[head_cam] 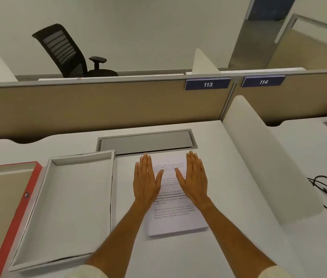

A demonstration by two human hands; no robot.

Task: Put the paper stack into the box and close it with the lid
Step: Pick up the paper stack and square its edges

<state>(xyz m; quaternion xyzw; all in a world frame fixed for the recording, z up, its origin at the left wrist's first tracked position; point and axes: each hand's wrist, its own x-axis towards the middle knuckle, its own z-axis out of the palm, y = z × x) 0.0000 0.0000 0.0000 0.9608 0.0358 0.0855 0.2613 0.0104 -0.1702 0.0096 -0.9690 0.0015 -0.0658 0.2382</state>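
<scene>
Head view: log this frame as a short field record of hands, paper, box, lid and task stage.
left hand: flat, open, over the paper stack
right hand: flat, open, over the stack
paper stack: on the desk, outside the box
white box: open, empty, left of stack
red lid: left of box
stage: nothing packed yet

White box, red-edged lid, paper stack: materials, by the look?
White box: likely matte paperboard; thin folded walls, no gloss.
Red-edged lid: seems to be cardboard, tan unprinted inside, red outer wrap showing at the rim.
Paper stack: plain white printed office paper, matte; layered edge visible at the near side.
</scene>
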